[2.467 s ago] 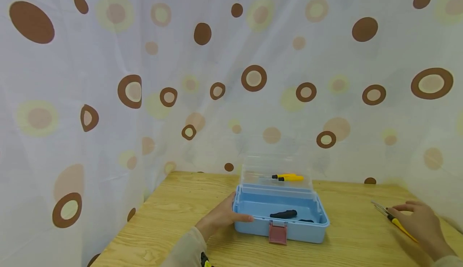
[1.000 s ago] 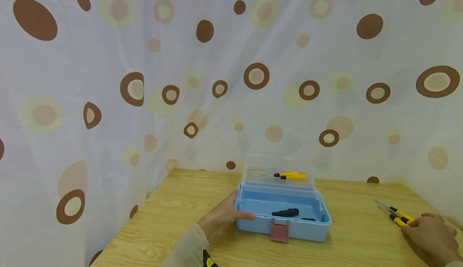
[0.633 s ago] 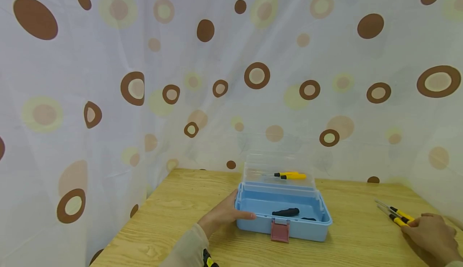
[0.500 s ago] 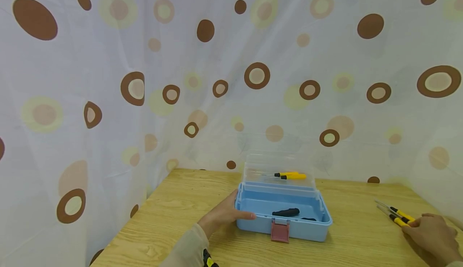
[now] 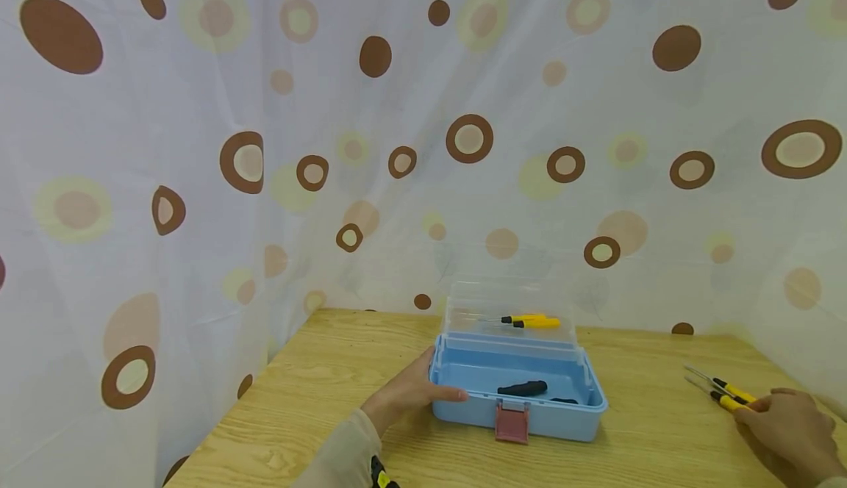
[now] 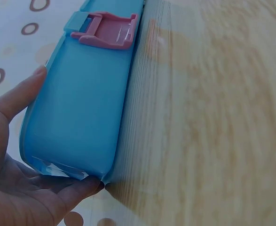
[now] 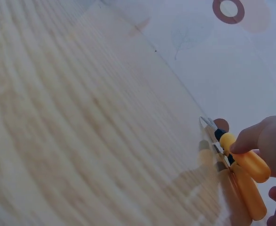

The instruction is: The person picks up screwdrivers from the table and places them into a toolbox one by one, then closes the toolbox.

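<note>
In the head view, a light blue toolbox (image 5: 562, 425) stands on the wooden table with its clear lid tipped back. My left hand (image 5: 413, 392) grips its left end, thumb along the front rim; the left wrist view shows the fingers (image 6: 58, 197) around the end wall. At the right, my right hand (image 5: 790, 429) pinches a yellow-handled screwdriver (image 7: 248, 162) by its handle. A second yellow-handled screwdriver (image 7: 249, 193) lies right beside it, its blade pointing the same way. Inside the toolbox is a black-handled tool (image 5: 523, 388), with another dark piece (image 5: 565, 401) partly hidden by the front wall.
Two more yellow screwdrivers (image 5: 537, 322) rest in the clear lid (image 5: 463, 311). A pink latch (image 5: 512, 424) hangs open on the toolbox front. Behind the wooden table (image 5: 317, 370) hangs a spotted curtain (image 5: 397, 106).
My right hand has moved right and toward me from over the screwdriver, uncovering a second one beside it. Lately the pinched screwdriver has turned slightly. The left hand keeps its grip.
</note>
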`<state>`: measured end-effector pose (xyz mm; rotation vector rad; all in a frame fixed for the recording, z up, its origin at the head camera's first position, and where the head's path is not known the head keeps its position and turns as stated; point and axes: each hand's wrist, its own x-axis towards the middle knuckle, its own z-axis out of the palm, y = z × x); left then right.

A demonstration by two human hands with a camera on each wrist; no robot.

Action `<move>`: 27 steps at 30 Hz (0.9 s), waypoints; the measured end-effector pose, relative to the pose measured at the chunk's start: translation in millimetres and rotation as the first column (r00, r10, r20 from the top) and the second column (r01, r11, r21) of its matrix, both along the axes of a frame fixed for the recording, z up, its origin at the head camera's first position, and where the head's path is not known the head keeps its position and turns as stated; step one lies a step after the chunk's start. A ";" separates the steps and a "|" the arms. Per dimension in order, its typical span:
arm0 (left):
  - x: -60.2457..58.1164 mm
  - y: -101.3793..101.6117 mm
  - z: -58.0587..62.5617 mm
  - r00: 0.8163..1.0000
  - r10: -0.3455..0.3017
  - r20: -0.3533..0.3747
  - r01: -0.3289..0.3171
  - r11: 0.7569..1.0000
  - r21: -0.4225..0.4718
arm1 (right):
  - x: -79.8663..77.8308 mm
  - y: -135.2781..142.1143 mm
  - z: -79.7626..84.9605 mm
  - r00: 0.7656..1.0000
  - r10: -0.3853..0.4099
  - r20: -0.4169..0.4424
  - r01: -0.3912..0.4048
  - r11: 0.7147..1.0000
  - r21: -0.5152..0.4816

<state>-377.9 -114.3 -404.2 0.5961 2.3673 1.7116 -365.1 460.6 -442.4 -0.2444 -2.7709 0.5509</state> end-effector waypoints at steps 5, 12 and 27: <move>0.7 0.0 -0.4 1.000 0.016 0.003 -0.016 1.000 -0.010 | 2.4 -3.9 1.0 0.998 -0.039 -0.047 0.036 0.998 -0.059; 0.1 0.1 -1.1 1.000 0.024 0.007 -0.024 1.000 -0.014 | 5.8 -5.2 5.8 0.996 -0.032 -0.079 0.026 0.997 -0.074; 0.1 -0.6 -1.2 1.000 0.026 0.008 -0.026 0.999 -0.026 | -3.7 -3.5 22.6 0.988 0.036 -0.152 -0.046 0.997 -0.060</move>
